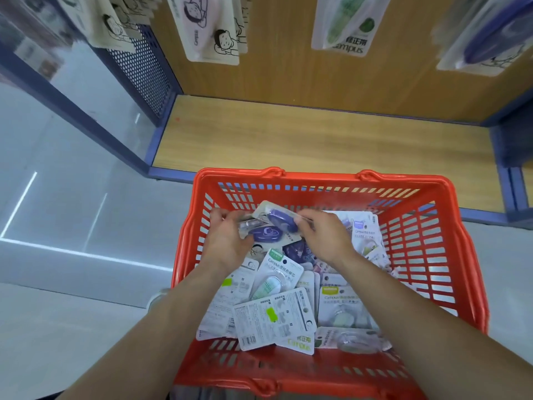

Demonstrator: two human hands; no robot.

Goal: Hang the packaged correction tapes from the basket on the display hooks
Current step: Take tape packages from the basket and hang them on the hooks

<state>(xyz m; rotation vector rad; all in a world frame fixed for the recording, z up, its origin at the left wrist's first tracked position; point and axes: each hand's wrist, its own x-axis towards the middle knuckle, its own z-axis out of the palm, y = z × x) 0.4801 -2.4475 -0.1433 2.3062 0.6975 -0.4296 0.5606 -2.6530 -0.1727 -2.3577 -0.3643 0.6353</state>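
Note:
A red plastic basket (450, 226) stands in front of me, holding several packaged correction tapes (274, 316). Both my hands are inside it near the far wall. My left hand (227, 241) grips purple correction tape packs (266, 233) from the left. My right hand (323, 235) pinches a purple correction tape pack (281, 219) from the right. The packs are held just above the pile. Above, packaged tapes hang on the display: a cartoon-printed pack (207, 27), a green pack (346, 24) and a purple pack (490, 36).
A wooden shelf board (302, 137) with blue metal frame lies beyond the basket, under a wooden back panel. A blue perforated side panel (141, 67) stands at the left. Pale glossy floor (57, 197) spreads to the left of the basket.

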